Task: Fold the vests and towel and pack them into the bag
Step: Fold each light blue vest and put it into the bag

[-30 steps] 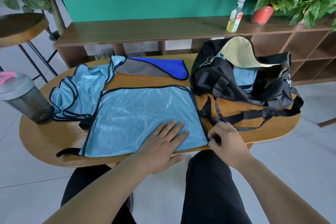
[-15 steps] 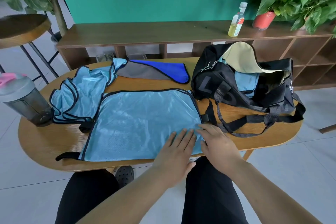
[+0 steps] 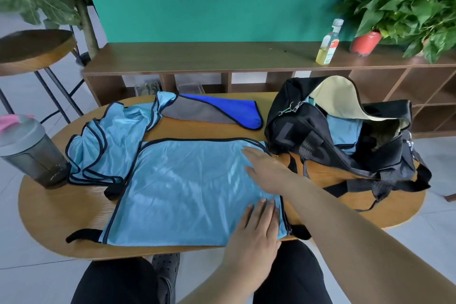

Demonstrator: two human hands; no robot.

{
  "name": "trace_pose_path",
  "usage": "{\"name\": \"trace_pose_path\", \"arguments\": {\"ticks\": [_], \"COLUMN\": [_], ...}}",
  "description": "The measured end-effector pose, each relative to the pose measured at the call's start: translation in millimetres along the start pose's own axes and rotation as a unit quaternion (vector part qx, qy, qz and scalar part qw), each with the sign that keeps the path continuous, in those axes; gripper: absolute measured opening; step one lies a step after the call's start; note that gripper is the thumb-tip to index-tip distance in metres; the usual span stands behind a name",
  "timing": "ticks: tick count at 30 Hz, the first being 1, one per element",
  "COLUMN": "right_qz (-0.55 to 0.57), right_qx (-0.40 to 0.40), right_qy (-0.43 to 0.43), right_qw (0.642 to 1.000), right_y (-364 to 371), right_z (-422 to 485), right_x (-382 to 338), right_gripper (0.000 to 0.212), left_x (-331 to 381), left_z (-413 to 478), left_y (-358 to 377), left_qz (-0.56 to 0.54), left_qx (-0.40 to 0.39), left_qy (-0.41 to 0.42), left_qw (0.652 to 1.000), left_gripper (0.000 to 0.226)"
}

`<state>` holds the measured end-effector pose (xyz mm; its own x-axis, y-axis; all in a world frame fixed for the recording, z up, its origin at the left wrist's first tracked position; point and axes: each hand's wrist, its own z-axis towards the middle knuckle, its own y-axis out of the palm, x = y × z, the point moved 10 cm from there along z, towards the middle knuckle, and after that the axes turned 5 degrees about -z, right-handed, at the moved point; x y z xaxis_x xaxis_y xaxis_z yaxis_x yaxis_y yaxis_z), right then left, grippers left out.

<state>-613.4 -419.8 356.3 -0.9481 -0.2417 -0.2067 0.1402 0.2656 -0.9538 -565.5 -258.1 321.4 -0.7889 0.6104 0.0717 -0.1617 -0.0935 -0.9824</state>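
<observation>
Neither hand grasps anything: the left hand (image 3: 256, 227) lies flat with straight fingers on the near right corner of the spread vest (image 3: 187, 187), and the right hand (image 3: 265, 168) lies just as flat further off, its fingertips reaching the far right edge by the black trim. A second ago the right hand was pinching the vest's edge at the near rim of the table (image 3: 49, 207); half a second ago it lay beside the left hand, and now it has let go and slid away along the right side, which reads as a smoothing stroke while the left hand pins the cloth. The vest lies stretched flat across the middle of the table, so the fold itself looks ready to begin, though it has not yet been made. To the left, touching it, a second vest (image 3: 108, 145) sits rumpled and unfolded. Beyond, the grey and blue towel (image 3: 217, 111) lies on the far side. At the right the black bag (image 3: 308, 136) stands unzipped, with a folded light-blue piece (image 3: 345, 131) already inside, so I judge the packing partly done. A shaker bottle (image 3: 27, 150) stands at the far left.
</observation>
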Motion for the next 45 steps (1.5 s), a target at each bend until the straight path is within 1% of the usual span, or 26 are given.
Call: {"name": "trace_pose_path", "arguments": {"ticks": [1, 3, 7, 11, 15, 17, 19, 20, 23, 26, 29, 31, 33, 35, 37, 39, 40, 45], "right_qz": [-0.015, -0.019, 0.002, -0.08, -0.135, -0.124, -0.118, -0.116, -0.086, -0.074, 0.005, 0.054, 0.099, 0.143, 0.186, 0.22, 0.231, 0.269], "right_qx": [-0.01, -0.002, 0.059, 0.102, 0.099, 0.109, 0.118, 0.118, 0.122, 0.122, 0.156, 0.181, 0.198, 0.213, 0.221, 0.23, 0.233, 0.23], "right_qy": [0.01, 0.043, 0.088, 0.156, 0.186, 0.19, 0.186, 0.183, 0.185, 0.194, 0.198, 0.198, 0.197, 0.2, 0.206, 0.206, 0.205, 0.197], "right_qw": [1.0, 0.999, 0.994, 0.979, 0.968, 0.968, 0.968, 0.969, 0.971, 0.971, 0.968, 0.962, 0.955, 0.946, 0.935, 0.925, 0.922, 0.914], "right_y": [2, 0, -16, -33, -30, -32, -36, -38, -48, -58, -73, -83, -93, -103, -113, -123, -127, -135], "right_z": [8, 18, 30, 41, 52, 53, 51, 50, 42, 32, 18, 9, 3, -1, -1, 3, 7, 39], "right_x": [11, 37, 63, 64, 64, 64, 63, 62, 64, 69, 72, 70, 66, 61, 54, 43, 36, -16], "right_gripper": [0.064, 0.063, 0.056, 0.04, 0.031, 0.031, 0.034, 0.033, 0.021, 0.022, 0.013, 0.015, 0.016, 0.015, 0.014, 0.013, 0.015, 0.019], "left_x": [0, 0, 0, 3, 7, 9, 9, 8, 6, 4, -5, -16, -31, -43, -56, -72, -80, -114], "left_z": [0, 0, 1, -1, -4, -5, -5, -5, -6, -13, -20, -24, -31, -40, -48, -61, -68, -101], "left_y": [2, 5, 0, -7, -14, -16, -18, -19, -28, -49, -70, -84, -94, -98, -101, -106, -109, -124], "left_qz": [0.012, 0.018, 0.016, 0.017, -0.003, -0.013, -0.027, -0.037, -0.086, -0.143, -0.219, -0.303, -0.392, -0.49, -0.569, -0.608, -0.616, -0.644], "left_qx": [0.006, 0.014, 0.056, 0.105, 0.167, 0.199, 0.213, 0.213, 0.197, 0.185, 0.206, 0.234, 0.251, 0.258, 0.269, 0.296, 0.308, 0.357], "left_qy": [0.001, 0.004, 0.005, 0.005, 0.004, 0.001, -0.006, -0.007, -0.002, 0.001, -0.024, -0.07, -0.146, -0.21, -0.271, -0.33, -0.357, -0.422], "left_qw": [1.0, 1.0, 0.998, 0.994, 0.986, 0.98, 0.977, 0.976, 0.977, 0.972, 0.953, 0.921, 0.873, 0.806, 0.728, 0.659, 0.631, 0.529], "left_gripper": [0.071, 0.074, 0.076, 0.068, 0.053, 0.042, 0.035, 0.034, 0.037, 0.043, 0.041, 0.036, 0.034, 0.028, 0.027, 0.031, 0.031, 0.031]}}
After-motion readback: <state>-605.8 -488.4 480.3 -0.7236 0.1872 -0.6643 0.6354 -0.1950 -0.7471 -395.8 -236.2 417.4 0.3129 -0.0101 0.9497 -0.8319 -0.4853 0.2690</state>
